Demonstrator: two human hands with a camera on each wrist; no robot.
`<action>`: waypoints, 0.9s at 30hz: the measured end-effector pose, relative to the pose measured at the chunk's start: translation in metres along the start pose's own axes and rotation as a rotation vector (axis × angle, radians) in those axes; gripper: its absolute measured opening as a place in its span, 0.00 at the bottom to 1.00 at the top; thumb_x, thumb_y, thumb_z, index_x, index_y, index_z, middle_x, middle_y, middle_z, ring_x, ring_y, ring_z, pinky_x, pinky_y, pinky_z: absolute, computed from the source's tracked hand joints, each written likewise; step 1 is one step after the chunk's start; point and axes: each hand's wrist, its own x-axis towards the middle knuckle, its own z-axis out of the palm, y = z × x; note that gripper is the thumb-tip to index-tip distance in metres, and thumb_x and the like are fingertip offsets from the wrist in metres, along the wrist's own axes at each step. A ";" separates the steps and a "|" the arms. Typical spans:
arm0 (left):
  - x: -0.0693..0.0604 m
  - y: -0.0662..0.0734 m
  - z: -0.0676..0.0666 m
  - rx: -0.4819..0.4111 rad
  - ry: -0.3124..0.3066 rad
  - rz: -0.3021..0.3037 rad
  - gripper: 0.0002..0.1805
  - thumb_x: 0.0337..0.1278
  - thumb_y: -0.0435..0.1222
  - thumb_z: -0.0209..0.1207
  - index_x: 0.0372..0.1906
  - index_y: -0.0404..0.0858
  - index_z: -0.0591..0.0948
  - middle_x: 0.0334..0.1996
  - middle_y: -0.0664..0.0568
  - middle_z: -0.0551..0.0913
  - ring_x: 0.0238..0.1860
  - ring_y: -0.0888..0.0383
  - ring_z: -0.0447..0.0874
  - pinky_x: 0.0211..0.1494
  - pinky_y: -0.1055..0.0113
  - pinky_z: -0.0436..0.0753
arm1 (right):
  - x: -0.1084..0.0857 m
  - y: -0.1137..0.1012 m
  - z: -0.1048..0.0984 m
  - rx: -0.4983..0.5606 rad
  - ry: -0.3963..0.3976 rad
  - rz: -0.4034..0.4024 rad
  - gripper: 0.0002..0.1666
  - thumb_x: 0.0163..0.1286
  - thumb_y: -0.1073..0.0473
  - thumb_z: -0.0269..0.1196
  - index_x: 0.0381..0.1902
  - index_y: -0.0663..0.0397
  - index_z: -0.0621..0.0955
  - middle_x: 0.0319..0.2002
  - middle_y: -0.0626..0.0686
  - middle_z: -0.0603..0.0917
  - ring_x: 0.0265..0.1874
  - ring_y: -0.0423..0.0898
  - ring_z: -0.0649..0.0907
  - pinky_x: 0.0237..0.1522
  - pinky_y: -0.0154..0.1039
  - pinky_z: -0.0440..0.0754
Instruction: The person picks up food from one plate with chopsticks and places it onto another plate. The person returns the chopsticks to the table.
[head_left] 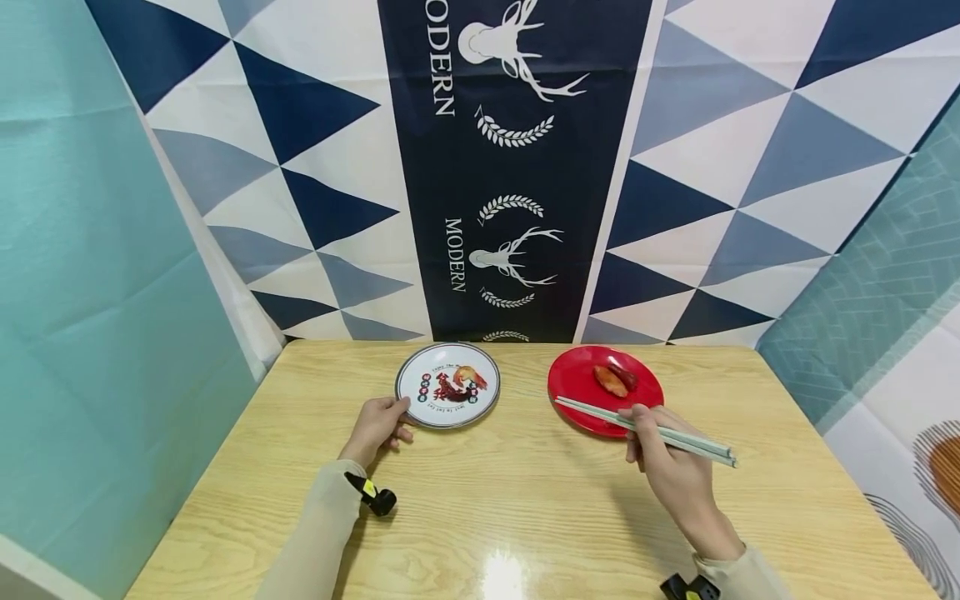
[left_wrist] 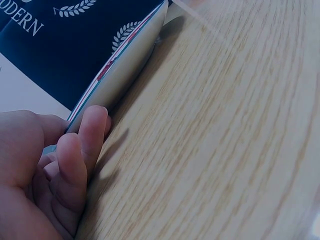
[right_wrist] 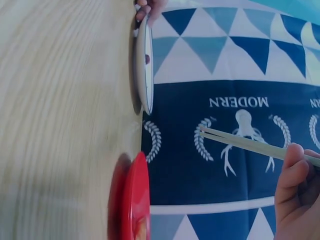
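Chopsticks (head_left: pixel 693 444), slim, in R hand (head_left: pixel 675 475), L hand (head_left: pixel 375 427) pinching rnd plate (head_left: pixel 448 388)

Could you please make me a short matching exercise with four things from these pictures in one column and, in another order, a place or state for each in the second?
Things:
1. Pale green chopsticks
2. Red plate
3. White printed plate
4. Food pieces

Places or states:
A. Rim held by the left hand
B. Lying on a plate
C. Gripped in the right hand
D. Resting on the table, bearing food

Right pairs: 1-C, 2-D, 3-A, 4-B
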 end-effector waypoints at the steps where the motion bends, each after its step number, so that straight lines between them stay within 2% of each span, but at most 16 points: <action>1: 0.000 0.000 0.000 -0.001 -0.002 -0.001 0.19 0.79 0.44 0.54 0.50 0.30 0.84 0.29 0.47 0.87 0.19 0.62 0.83 0.19 0.72 0.78 | -0.001 -0.001 -0.003 0.001 0.008 0.008 0.15 0.78 0.71 0.55 0.35 0.61 0.87 0.16 0.48 0.79 0.13 0.37 0.73 0.13 0.30 0.70; 6: -0.002 0.002 0.000 -0.002 0.001 -0.007 0.19 0.79 0.44 0.54 0.48 0.30 0.84 0.25 0.47 0.86 0.18 0.62 0.82 0.19 0.72 0.78 | -0.009 -0.004 -0.019 -0.018 0.059 0.078 0.15 0.80 0.69 0.54 0.37 0.65 0.87 0.17 0.49 0.79 0.13 0.38 0.75 0.14 0.30 0.73; 10: -0.001 0.001 0.002 0.001 0.004 -0.006 0.19 0.78 0.44 0.54 0.49 0.30 0.84 0.27 0.47 0.87 0.18 0.62 0.83 0.19 0.72 0.78 | -0.014 -0.005 -0.031 -0.051 0.095 0.114 0.16 0.80 0.70 0.54 0.38 0.67 0.87 0.17 0.49 0.80 0.12 0.38 0.76 0.13 0.30 0.73; 18: 0.000 0.000 0.004 -0.001 -0.001 -0.003 0.19 0.78 0.44 0.54 0.47 0.31 0.83 0.27 0.47 0.85 0.19 0.62 0.83 0.19 0.72 0.77 | -0.022 0.002 -0.055 -0.107 0.167 0.229 0.17 0.81 0.66 0.53 0.37 0.66 0.87 0.15 0.48 0.80 0.12 0.38 0.78 0.13 0.30 0.74; 27: 0.002 -0.002 0.002 -0.007 -0.001 0.007 0.19 0.78 0.44 0.54 0.48 0.31 0.83 0.27 0.47 0.86 0.19 0.62 0.83 0.19 0.72 0.78 | -0.019 0.010 -0.072 -0.143 0.180 0.197 0.17 0.79 0.69 0.54 0.35 0.69 0.87 0.17 0.45 0.81 0.13 0.37 0.79 0.13 0.29 0.75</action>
